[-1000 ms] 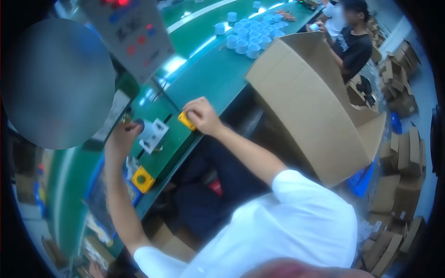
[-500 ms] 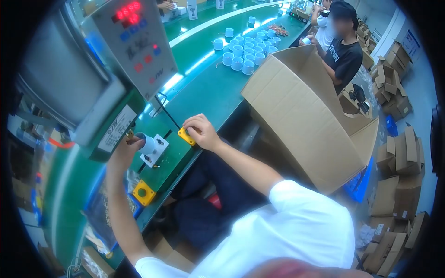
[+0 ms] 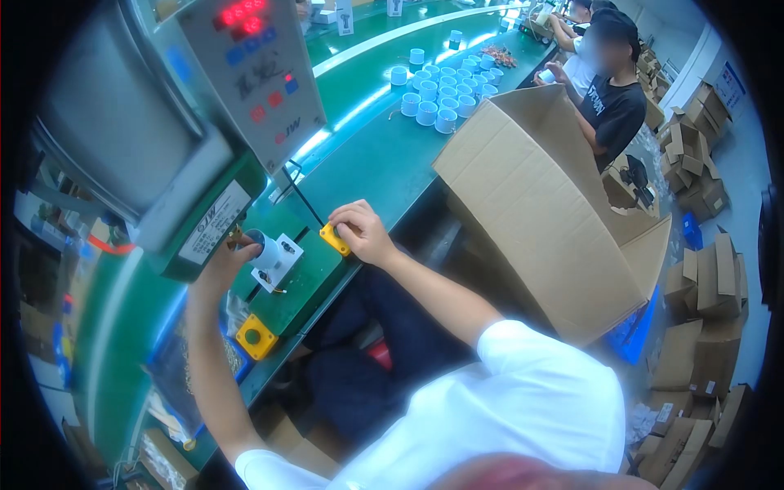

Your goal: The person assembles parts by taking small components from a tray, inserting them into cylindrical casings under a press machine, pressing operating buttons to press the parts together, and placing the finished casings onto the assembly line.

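Note:
My left hand (image 3: 219, 265) is closed at the rim of a light blue cup (image 3: 264, 250), under the green head of a machine (image 3: 214, 220). Whatever its fingertips pinch is too small to name. The cup sits on a white fixture (image 3: 282, 265) on the green bench. My right hand (image 3: 360, 232) rests on a yellow button box (image 3: 333, 241), its fingers curled over the button. Nearer to me lies a second yellow box (image 3: 256, 336) with a dark green button.
Many light blue cups (image 3: 445, 88) stand on the green table (image 3: 359, 155). A large open carton (image 3: 539, 204) is to the right. Beyond it a person in a dark shirt (image 3: 612, 106) holds a cup. A blue tray (image 3: 171, 384) of small parts lies left; cartons (image 3: 702, 286) fill the far right.
The view has shifted and become sharper than a second ago, and the machine now shows clearly. Both hands remain at the same places, the left at the cup and the right on the yellow box.

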Action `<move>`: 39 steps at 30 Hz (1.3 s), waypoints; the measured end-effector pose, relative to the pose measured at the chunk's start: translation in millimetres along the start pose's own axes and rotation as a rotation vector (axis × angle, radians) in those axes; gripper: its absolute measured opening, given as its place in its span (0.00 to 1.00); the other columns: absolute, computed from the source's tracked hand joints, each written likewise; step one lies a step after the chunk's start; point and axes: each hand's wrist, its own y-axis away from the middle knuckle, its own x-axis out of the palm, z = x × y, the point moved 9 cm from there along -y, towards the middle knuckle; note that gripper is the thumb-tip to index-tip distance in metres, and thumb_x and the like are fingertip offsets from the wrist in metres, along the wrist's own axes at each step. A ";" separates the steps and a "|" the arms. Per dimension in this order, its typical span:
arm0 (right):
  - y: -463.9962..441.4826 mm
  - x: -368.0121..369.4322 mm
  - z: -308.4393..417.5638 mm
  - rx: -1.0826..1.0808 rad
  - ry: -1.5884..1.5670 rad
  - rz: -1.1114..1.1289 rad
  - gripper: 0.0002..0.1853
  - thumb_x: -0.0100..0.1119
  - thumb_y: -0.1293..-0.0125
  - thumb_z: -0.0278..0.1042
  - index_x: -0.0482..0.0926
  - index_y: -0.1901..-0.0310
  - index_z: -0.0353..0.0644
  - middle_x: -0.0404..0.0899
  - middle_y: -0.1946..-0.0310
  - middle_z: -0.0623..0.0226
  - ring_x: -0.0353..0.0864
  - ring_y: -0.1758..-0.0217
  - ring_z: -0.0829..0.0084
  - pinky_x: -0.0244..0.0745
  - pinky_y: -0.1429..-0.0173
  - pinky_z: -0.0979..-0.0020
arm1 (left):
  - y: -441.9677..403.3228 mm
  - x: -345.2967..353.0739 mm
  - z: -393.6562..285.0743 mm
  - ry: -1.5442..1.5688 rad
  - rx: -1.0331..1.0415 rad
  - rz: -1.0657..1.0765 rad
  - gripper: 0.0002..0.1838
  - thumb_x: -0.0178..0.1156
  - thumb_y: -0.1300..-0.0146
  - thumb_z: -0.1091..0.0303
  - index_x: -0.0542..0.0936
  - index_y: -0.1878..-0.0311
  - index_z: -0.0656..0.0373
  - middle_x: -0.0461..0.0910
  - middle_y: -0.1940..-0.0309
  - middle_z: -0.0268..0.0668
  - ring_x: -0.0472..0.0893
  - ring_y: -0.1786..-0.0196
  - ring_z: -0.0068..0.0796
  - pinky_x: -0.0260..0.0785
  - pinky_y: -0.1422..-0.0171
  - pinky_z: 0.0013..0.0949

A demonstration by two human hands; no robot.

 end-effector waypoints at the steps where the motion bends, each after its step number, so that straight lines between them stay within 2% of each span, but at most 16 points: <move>1: -0.5 -1.9 2.6 -0.001 0.004 0.004 0.05 0.61 0.34 0.24 0.86 0.60 0.39 0.87 0.52 0.64 0.79 0.44 0.62 0.77 0.39 0.63 | 7.5 -6.6 5.8 0.080 -0.006 -0.091 0.12 0.72 0.35 0.68 0.88 0.55 0.67 0.86 0.65 0.39 0.80 0.65 0.29 0.74 0.54 0.35; 3: 0.2 -7.4 16.2 -0.054 0.045 -0.022 0.05 0.61 0.34 0.24 0.86 0.61 0.38 0.88 0.53 0.63 0.80 0.45 0.61 0.78 0.39 0.62 | 34.2 -15.8 20.3 0.238 -0.022 -0.273 0.12 0.70 0.32 0.67 0.87 0.54 0.68 0.85 0.65 0.39 0.79 0.66 0.31 0.74 0.53 0.35; 5: 4.1 -6.9 19.3 -0.078 0.048 -0.045 0.05 0.61 0.35 0.24 0.86 0.62 0.38 0.88 0.53 0.63 0.81 0.45 0.60 0.78 0.39 0.61 | 91.3 -6.8 49.6 0.171 -0.058 -0.484 0.13 0.68 0.30 0.67 0.86 0.52 0.69 0.86 0.62 0.41 0.83 0.62 0.34 0.75 0.50 0.35; 7: 3.3 -11.6 16.8 -0.123 0.003 -0.060 0.05 0.61 0.35 0.24 0.86 0.63 0.37 0.88 0.55 0.62 0.82 0.47 0.59 0.78 0.39 0.61 | 151.9 31.4 84.6 0.079 -0.134 -0.596 0.10 0.67 0.30 0.69 0.87 0.53 0.67 0.88 0.54 0.46 0.87 0.50 0.44 0.76 0.41 0.40; 9: 14.5 -15.6 14.7 -0.116 -0.017 -0.072 0.05 0.61 0.36 0.24 0.86 0.64 0.37 0.88 0.55 0.61 0.83 0.48 0.58 0.78 0.39 0.60 | 187.9 55.2 98.0 0.124 -0.132 -0.707 0.08 0.69 0.33 0.71 0.88 0.57 0.67 0.88 0.54 0.46 0.87 0.50 0.46 0.77 0.41 0.43; 13: 10.4 -5.3 7.8 -0.111 -0.043 -0.068 0.05 0.61 0.36 0.24 0.85 0.66 0.36 0.89 0.57 0.59 0.83 0.51 0.57 0.78 0.40 0.60 | 204.9 45.1 69.5 -0.124 -0.021 -0.709 0.08 0.72 0.36 0.73 0.87 0.60 0.68 0.88 0.57 0.45 0.86 0.52 0.44 0.78 0.43 0.42; 15: 1.8 -5.7 18.0 -0.141 0.150 -0.085 0.05 0.62 0.36 0.26 0.85 0.68 0.37 0.88 0.59 0.61 0.83 0.51 0.58 0.79 0.43 0.58 | 186.9 44.4 43.3 -0.259 0.172 -0.654 0.08 0.75 0.43 0.75 0.88 0.61 0.67 0.88 0.57 0.44 0.86 0.51 0.45 0.78 0.44 0.42; 19: -0.6 -1.9 17.2 -0.112 0.181 -0.023 0.06 0.60 0.34 0.26 0.85 0.67 0.37 0.88 0.59 0.60 0.83 0.52 0.57 0.78 0.42 0.60 | 176.3 28.2 62.2 -0.182 0.114 -0.510 0.08 0.73 0.39 0.72 0.87 0.60 0.68 0.88 0.55 0.43 0.85 0.50 0.44 0.77 0.42 0.43; 21: 1.9 -5.6 -4.5 0.046 -0.100 -0.020 0.10 0.55 0.27 0.29 0.84 0.62 0.36 0.88 0.57 0.61 0.83 0.50 0.62 0.76 0.41 0.62 | 160.7 28.3 84.7 -0.003 0.105 -0.330 0.10 0.70 0.37 0.71 0.87 0.57 0.68 0.87 0.51 0.45 0.85 0.47 0.46 0.76 0.39 0.45; 22: 3.6 -6.6 -3.5 0.028 -0.115 -0.028 0.10 0.55 0.27 0.29 0.84 0.62 0.36 0.88 0.57 0.61 0.83 0.50 0.62 0.76 0.41 0.62 | 156.3 22.8 95.2 -0.022 0.111 -0.345 0.10 0.70 0.37 0.71 0.87 0.57 0.68 0.87 0.51 0.45 0.85 0.47 0.46 0.76 0.39 0.45; 24: 12.8 -9.7 -20.2 0.248 -0.469 -0.135 0.15 0.47 0.19 0.35 0.83 0.56 0.36 0.88 0.56 0.62 0.83 0.49 0.68 0.74 0.39 0.65 | 155.0 8.2 142.1 -0.141 -0.128 -0.450 0.11 0.68 0.34 0.70 0.87 0.53 0.67 0.85 0.46 0.47 0.83 0.43 0.48 0.74 0.36 0.45; 25: 14.2 -9.0 -23.5 0.245 -0.480 -0.132 0.15 0.47 0.19 0.35 0.83 0.56 0.36 0.88 0.56 0.62 0.83 0.49 0.68 0.74 0.39 0.65 | 160.4 4.4 163.9 -0.196 -0.255 -0.499 0.12 0.67 0.33 0.69 0.86 0.51 0.67 0.84 0.43 0.48 0.83 0.42 0.49 0.73 0.34 0.45; 30: 16.1 -9.1 -41.3 0.261 -0.390 -0.111 0.21 0.39 0.15 0.40 0.82 0.53 0.35 0.88 0.55 0.60 0.83 0.47 0.70 0.73 0.37 0.66 | 173.8 19.7 176.1 -0.223 -0.095 -0.393 0.13 0.65 0.32 0.69 0.86 0.47 0.65 0.81 0.39 0.50 0.81 0.38 0.51 0.71 0.31 0.44; 33: 10.6 1.5 -42.0 0.290 -0.386 -0.031 0.22 0.37 0.15 0.41 0.82 0.53 0.34 0.87 0.54 0.57 0.84 0.46 0.67 0.73 0.35 0.65 | 197.6 11.7 157.4 -0.114 -0.193 -0.174 0.11 0.65 0.32 0.69 0.87 0.50 0.63 0.84 0.47 0.48 0.82 0.42 0.50 0.73 0.35 0.44; 37: 21.5 -7.8 -52.9 0.318 -0.387 -0.068 0.22 0.38 0.16 0.40 0.82 0.51 0.34 0.87 0.55 0.58 0.84 0.47 0.67 0.74 0.35 0.65 | 220.9 18.6 195.3 0.036 -0.373 -0.305 0.09 0.66 0.33 0.69 0.88 0.54 0.62 0.84 0.56 0.47 0.83 0.48 0.50 0.75 0.42 0.46; 39: 21.3 -14.3 -57.8 0.237 -0.242 -0.137 0.21 0.40 0.16 0.39 0.83 0.54 0.34 0.88 0.56 0.60 0.83 0.48 0.69 0.73 0.35 0.66 | 217.6 18.2 191.4 -0.049 -0.327 -0.320 0.07 0.66 0.35 0.69 0.88 0.58 0.62 0.83 0.62 0.45 0.84 0.56 0.48 0.76 0.50 0.46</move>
